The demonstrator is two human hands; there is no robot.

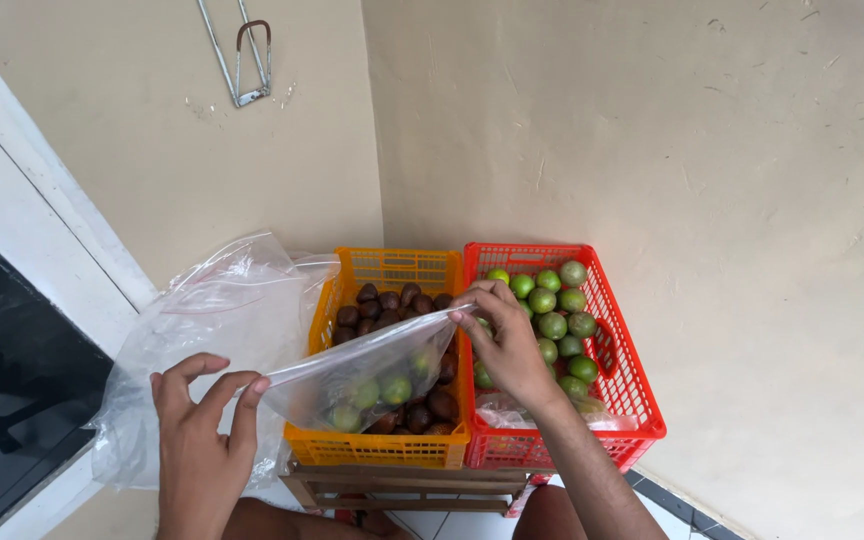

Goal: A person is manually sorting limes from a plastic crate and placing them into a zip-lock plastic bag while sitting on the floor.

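A clear plastic bag (352, 370) with a few green limes (395, 388) inside hangs over the orange basket (392, 445). My left hand (202, 430) pinches the bag's near rim at the lower left. My right hand (507, 345) pinches the far rim, above the divide between the two baskets. The orange basket holds several dark brown scaly fruits (387, 303). The red basket (627, 375) to its right holds several green limes (557, 310).
A pile of more clear plastic bags (212, 320) lies left of the orange basket. Both baskets rest on a low wooden stool (402, 485) in a beige wall corner. A dark window with a white frame (12, 290) is at left. A metal clip (244, 60) hangs on the wall.
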